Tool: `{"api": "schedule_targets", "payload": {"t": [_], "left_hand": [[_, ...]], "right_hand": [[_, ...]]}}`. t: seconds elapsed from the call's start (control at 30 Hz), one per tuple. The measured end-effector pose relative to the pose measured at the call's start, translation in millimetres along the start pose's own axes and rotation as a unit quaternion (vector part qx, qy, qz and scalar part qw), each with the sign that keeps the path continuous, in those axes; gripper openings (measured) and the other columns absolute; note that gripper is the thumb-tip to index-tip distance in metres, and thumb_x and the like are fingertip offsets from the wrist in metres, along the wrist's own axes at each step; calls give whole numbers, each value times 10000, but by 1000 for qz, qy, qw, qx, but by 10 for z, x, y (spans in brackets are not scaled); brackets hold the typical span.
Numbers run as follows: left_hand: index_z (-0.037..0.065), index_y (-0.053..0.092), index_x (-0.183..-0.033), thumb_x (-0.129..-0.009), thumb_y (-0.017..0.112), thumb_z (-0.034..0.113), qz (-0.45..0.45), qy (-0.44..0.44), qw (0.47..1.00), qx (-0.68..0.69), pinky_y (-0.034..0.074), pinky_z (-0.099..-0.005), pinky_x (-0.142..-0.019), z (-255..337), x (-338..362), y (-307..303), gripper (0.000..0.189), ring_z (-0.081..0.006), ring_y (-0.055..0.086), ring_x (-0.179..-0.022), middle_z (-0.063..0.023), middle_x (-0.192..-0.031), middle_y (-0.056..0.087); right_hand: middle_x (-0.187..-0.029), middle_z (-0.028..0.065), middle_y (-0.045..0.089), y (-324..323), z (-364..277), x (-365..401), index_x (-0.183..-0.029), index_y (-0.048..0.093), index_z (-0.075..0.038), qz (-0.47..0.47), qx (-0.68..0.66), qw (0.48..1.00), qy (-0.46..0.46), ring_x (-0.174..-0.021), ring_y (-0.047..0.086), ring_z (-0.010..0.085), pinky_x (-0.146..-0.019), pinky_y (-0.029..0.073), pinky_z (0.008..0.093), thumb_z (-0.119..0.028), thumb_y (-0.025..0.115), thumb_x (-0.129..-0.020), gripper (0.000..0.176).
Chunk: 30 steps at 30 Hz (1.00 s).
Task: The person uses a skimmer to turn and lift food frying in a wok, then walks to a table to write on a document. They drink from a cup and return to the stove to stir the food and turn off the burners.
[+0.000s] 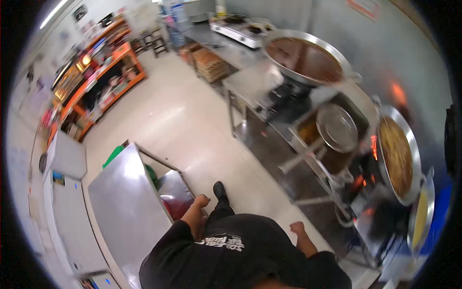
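Note:
My left hand (202, 200) hangs in front of my body, beside the steel table (125, 188). Its fingers look loosely curled, and I see nothing in them. On the other side, my right hand (297, 227) is held low over the floor, short of the stove counter. It is small and blurred, so its fingers cannot be made out; no object shows in it. A long-handled strainer (337, 126) rests over a rectangular steel pan (301, 130) on the counter to my right. Neither hand touches it.
Along the right wall stand a large pan of dark liquid (308, 60), a wok of bubbling golden oil (395, 156) with flames (374, 147) beside it, and another pan (421, 221). Stacked egg trays (209, 62) sit farther off. Orange shelving (118, 58) and a white freezer (72, 212) line the left.

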<state>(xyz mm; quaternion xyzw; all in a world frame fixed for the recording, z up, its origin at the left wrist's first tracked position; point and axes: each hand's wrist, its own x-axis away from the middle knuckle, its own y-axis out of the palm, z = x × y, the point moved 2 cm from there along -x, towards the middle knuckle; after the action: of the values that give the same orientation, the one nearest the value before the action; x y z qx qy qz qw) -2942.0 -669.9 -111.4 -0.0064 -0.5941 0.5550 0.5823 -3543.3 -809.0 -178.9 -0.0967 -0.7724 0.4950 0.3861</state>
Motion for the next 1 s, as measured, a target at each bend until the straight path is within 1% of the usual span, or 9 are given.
{"api": "schedule_targets", "payload": {"t": [0.07,0.1,0.13,0.23,0.47,0.53,0.83,0.93,1.0], "left_hand": [[-41,628,-904,-761,520,366,6,-46,998,46,433,-408,-851,-118,30,-321,445,-383,544,-976,-262,-1001,575],[-38,627,-915,-766,522,367,15,-64,997,30,432,-409,-851,-324,-125,-346,445,-382,542,-980,-257,-1012,573],[-36,625,-926,-771,523,368,21,-81,996,13,432,-410,-852,-504,-253,-446,444,-380,540,-984,-252,-1023,572],[-40,617,-942,-784,514,380,72,-149,982,92,422,-411,-868,-810,-190,-1089,461,-387,533,-990,-247,-1041,568],[-47,627,-858,-774,548,411,220,-81,954,184,428,-422,-845,-1634,-1150,-2074,473,-392,543,-959,-263,-989,579],[-30,638,-797,-772,542,409,63,-44,985,152,441,-438,-807,-1515,-1412,-2816,450,-385,565,-908,-254,-926,597],[17,623,-817,-737,598,286,333,67,909,242,450,-408,-785,-1967,-3022,-5603,282,-352,558,-885,-213,-882,602],[15,609,-859,-725,602,283,395,-17,893,214,447,-412,-804,-2755,-3280,-5922,300,-354,538,-921,-214,-941,581],[6,629,-851,-757,544,341,265,-147,945,119,458,-435,-785,-3239,-3117,-5994,358,-378,574,-863,-234,-944,599]], "right_hand": [[-555,60,608,-406,-174,-196,-638,654,-89,-35,-357,880,312,-508,590,179,-566,476,323,-321,548,-761,283],[-527,91,593,-320,-86,-366,-645,639,-24,41,-284,939,187,-481,579,205,-525,476,354,-311,589,-744,308],[-537,125,582,-444,-253,-461,-654,615,39,62,-478,801,355,-458,568,242,-464,464,401,-319,618,-730,366],[-571,128,568,-776,-698,-814,-694,599,69,91,-611,652,439,-442,549,259,-439,451,427,-308,636,-727,380],[-593,127,578,-1674,-1766,-2337,-693,603,47,3,-557,719,415,-469,558,252,-460,455,416,-283,615,-725,331],[-599,127,581,-1903,-1978,-2779,-693,604,41,-16,-536,740,406,-476,560,250,-466,456,413,-275,610,-725,318],[-628,126,595,-2967,-2565,-5664,-693,609,12,-116,-416,831,350,-511,571,242,-493,460,399,-242,584,-723,258],[-637,126,599,-3526,-2681,-6981,-692,611,3,-149,-344,875,305,-523,575,239,-502,462,394,-231,575,-723,239],[-644,126,602,-3982,-2828,-7903,-692,612,-3,-168,-282,908,260,-531,577,237,-508,463,391,-224,570,-722,227]]}}
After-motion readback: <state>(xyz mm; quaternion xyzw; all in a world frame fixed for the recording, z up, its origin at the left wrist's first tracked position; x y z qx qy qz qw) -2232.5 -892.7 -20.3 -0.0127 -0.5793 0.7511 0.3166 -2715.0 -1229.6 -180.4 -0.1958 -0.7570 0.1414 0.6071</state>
